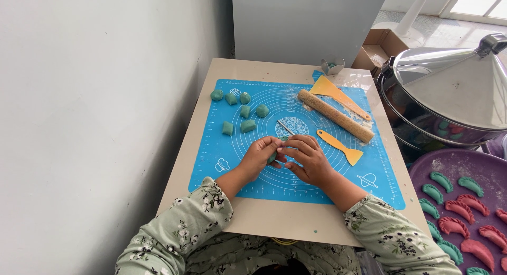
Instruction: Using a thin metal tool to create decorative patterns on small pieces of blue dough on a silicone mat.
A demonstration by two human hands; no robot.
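A small green dough piece (272, 157) is pinched between the fingers of the left hand (260, 156) and the right hand (309, 158), both closed around it low over the middle of the blue silicone mat (222, 148); most of the piece is hidden by the fingers. Just beyond the hands a thin metal tool (285, 127) lies on the mat. Seven green dough lumps (240, 112) are scattered near the mat's far left corner. To the right, a wooden rolling pin (335, 115) is laid diagonally between two orange scrapers (340, 147). Beside the table, a purple tray (422, 172) holding green and red dumplings (465, 209) is seen, with a steel steamer (449, 95) behind it.
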